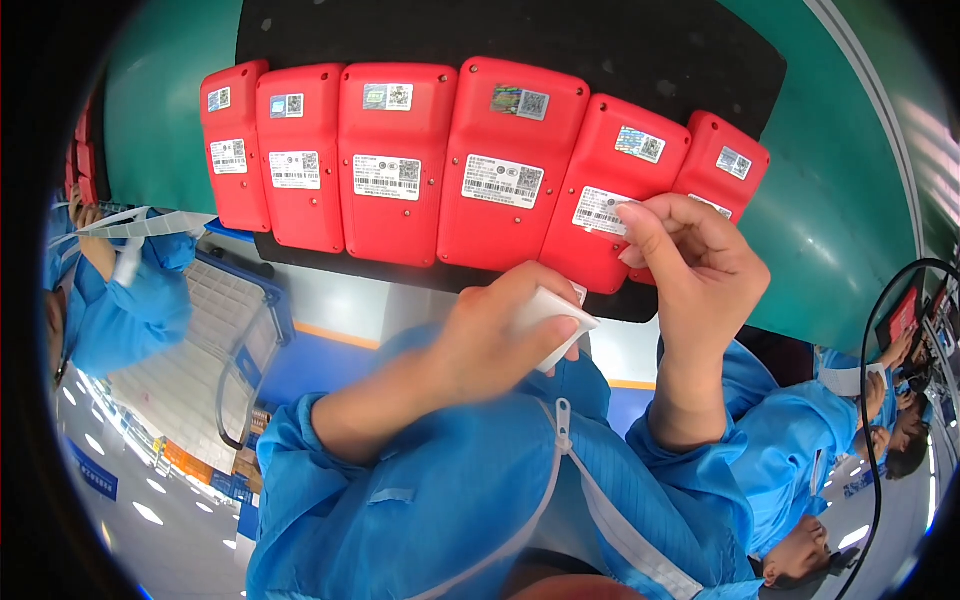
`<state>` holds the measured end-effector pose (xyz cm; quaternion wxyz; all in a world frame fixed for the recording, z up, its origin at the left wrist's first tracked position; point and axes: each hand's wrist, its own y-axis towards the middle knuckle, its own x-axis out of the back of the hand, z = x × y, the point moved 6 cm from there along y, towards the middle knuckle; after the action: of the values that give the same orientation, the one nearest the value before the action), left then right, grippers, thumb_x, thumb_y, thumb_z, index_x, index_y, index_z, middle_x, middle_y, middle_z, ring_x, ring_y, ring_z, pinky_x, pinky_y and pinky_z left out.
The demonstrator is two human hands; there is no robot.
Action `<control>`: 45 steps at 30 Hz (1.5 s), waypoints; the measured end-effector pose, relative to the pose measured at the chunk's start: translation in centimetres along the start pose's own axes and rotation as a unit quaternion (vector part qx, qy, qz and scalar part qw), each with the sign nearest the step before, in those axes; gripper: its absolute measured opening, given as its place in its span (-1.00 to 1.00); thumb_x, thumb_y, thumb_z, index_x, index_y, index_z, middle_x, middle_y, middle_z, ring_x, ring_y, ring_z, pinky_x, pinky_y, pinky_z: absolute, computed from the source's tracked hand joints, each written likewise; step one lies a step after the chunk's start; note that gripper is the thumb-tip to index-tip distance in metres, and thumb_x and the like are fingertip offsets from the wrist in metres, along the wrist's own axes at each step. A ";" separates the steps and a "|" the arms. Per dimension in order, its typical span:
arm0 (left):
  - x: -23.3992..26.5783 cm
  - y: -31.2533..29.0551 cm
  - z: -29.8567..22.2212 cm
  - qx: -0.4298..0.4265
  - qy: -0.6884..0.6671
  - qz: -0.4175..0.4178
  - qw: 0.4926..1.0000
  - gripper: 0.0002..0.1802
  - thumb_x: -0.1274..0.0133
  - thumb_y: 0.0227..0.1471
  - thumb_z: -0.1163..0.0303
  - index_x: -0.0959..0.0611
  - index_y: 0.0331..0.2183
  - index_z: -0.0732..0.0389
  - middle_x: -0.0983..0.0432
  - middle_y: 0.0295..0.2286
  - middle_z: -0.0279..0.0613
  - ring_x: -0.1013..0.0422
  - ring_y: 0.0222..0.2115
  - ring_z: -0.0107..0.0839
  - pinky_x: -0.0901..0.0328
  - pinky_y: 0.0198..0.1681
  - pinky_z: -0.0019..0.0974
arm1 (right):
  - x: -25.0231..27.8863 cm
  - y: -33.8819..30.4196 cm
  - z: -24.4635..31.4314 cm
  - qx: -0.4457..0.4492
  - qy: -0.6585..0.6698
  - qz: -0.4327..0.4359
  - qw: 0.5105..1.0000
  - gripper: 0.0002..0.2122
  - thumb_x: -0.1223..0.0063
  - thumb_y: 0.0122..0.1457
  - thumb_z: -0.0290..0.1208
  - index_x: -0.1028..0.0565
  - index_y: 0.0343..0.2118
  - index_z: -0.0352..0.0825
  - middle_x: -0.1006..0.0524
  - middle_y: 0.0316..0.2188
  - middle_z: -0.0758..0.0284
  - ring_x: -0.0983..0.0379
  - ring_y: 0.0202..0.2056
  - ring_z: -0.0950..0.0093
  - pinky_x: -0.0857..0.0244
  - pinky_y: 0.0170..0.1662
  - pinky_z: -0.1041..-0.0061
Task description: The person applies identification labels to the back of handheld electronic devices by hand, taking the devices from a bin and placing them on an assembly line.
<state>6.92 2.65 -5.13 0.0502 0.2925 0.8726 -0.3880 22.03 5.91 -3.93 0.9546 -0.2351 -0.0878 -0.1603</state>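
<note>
Several red plastic handheld devices lie back side up in a row, among them a large middle device (510,165) with white printed labels and screws at its edges. My left hand (500,330) is closed around a folded white paper piece (560,318), below the row. Over the fifth device (630,130) from the left is my right hand (695,260), its thumb and forefinger pinched together at the right end of the white label (600,210). Whatever sits between those fingertips is hidden. The sixth device (735,160) stands partly behind this hand.
A black mat (400,35) lies under the devices on a green table (830,200). A black cable (870,400) curves down at right. Co-workers in blue are at the left (135,310) and right (800,440). A wheeled cart (215,340) stands at left.
</note>
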 end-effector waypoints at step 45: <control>-6.1 2.2 -2.3 -0.371 0.373 -0.126 0.841 -0.78 -0.17 -0.41 0.56 -0.52 -0.54 0.21 -0.50 -0.37 -0.17 -0.44 -0.32 -0.31 -0.30 -0.13 -0.30 | 6.5 1.1 -1.1 0.042 0.016 0.007 0.999 -0.92 -0.11 -0.11 -0.64 -0.46 -0.51 -0.50 -0.44 -0.69 0.34 -0.36 -0.66 0.68 -0.23 -0.57 0.77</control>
<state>13.42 2.52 -3.05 -0.2240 0.2626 0.9332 0.1000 28.56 4.62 -3.82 0.9662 -0.1923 -0.0771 -0.1531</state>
